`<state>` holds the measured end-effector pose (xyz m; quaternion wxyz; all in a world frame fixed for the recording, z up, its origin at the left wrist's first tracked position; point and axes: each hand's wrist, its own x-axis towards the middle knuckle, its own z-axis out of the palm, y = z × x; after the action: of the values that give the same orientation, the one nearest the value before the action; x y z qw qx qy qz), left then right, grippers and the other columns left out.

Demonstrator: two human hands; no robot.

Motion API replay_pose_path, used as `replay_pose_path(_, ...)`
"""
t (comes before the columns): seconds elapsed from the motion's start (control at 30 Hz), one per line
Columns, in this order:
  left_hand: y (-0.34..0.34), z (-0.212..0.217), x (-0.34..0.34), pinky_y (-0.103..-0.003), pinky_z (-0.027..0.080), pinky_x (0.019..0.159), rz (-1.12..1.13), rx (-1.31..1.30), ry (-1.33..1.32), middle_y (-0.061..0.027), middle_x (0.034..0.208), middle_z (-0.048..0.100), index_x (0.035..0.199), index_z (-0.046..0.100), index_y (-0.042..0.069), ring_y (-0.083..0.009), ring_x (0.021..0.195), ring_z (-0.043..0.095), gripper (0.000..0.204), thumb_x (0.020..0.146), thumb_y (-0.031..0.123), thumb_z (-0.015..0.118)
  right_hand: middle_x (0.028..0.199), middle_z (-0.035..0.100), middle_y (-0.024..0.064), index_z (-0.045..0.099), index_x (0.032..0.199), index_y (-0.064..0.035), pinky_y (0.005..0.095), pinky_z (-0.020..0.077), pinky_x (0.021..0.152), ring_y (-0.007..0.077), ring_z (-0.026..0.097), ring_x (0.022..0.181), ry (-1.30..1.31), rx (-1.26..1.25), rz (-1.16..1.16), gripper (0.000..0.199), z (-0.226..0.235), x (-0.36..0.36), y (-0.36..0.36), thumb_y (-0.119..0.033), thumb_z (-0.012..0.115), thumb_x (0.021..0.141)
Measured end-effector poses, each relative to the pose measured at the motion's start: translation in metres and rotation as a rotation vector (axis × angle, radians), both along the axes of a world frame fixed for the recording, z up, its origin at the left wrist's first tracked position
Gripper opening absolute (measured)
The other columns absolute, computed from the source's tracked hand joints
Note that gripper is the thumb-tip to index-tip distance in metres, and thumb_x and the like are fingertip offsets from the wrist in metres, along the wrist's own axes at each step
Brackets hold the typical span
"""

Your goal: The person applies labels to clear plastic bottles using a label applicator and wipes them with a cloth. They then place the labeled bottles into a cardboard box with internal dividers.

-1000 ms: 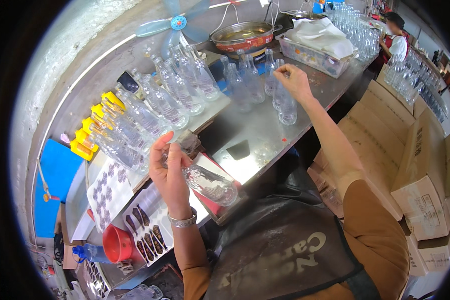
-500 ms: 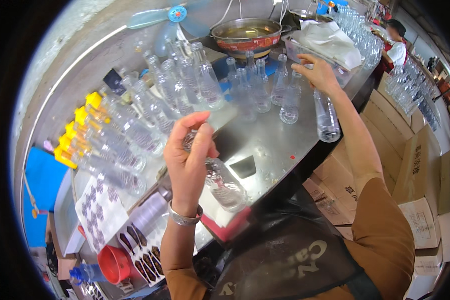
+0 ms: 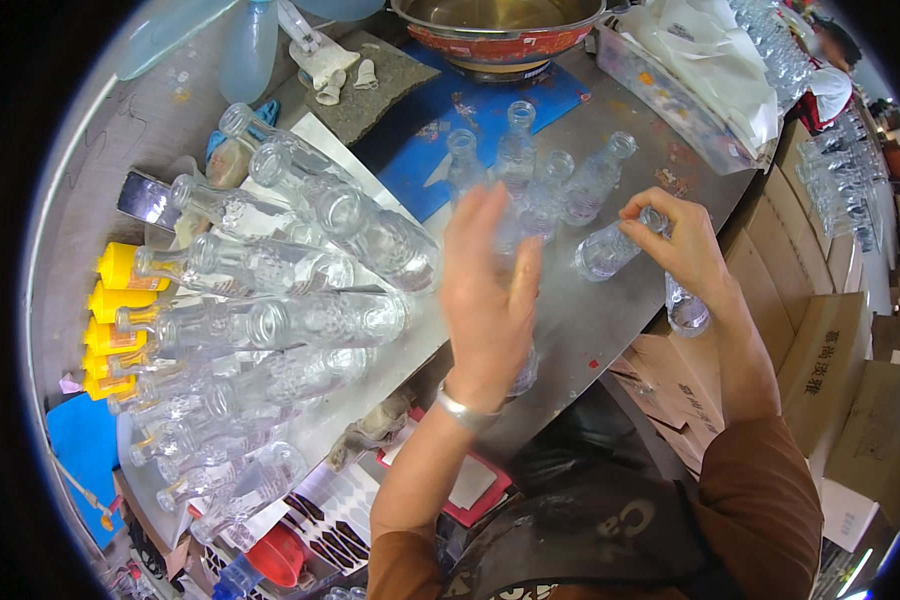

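Note:
My left hand (image 3: 490,290) is over the middle of the metal table, blurred, with fingers stretched out and thumb apart. Partly behind it, the base of a clear glass bottle (image 3: 526,372) shows beside the wrist. My right hand (image 3: 678,240) pinches the neck of a tilted clear glass bottle (image 3: 606,252). Another clear bottle (image 3: 687,312) stands close to the table's edge, partly hidden by that hand. Several more small bottles, such as a leaning one (image 3: 595,185), stand just beyond my hands.
Many clear bottles (image 3: 330,318) crowd the left side, near yellow caps (image 3: 120,265). At the back are a wide red-sided pan (image 3: 510,42) of liquid, a blue mat (image 3: 390,140) and a plastic bin (image 3: 670,100). Cardboard boxes (image 3: 820,370) fill the right; a person (image 3: 825,90) is beyond.
My left hand has let go of its bottle and moved right and up. The right hand has left the bottle by the edge and taken another by its neck. The view has shifted.

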<state>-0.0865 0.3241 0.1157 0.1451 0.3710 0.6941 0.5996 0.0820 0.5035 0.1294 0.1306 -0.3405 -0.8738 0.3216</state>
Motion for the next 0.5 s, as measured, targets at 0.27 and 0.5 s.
replay_pose_path(0.27,0.044,-0.028,-0.01,-0.032,0.053,0.064,0.135,-0.147,0.322,-0.0182,0.118,0.064,0.132,0.058,0.004,-0.0248,0.084,0.066,0.046,0.089,0.009,0.07,0.092,0.073,0.0076,0.064,0.117,-0.0021,0.0286,0.0515,0.077,0.0134,0.067,0.082,0.027,-0.049,-0.096,0.03,0.022,-0.007,0.013,-0.008,0.068,0.088)
replay_pose_path(0.5,0.046,0.018,0.014,-0.037,0.053,0.066,0.055,-0.309,0.274,-0.0133,0.102,0.07,0.127,0.06,0.005,-0.0288,0.073,0.067,0.042,0.086,0.007,0.07,0.088,0.071,0.0184,0.059,0.126,-0.0063,0.041,0.0531,0.075,0.0371,0.069,0.081,-0.094,0.05,0.091,0.042,0.042,-0.021,0.052,-0.012,0.068,0.085)
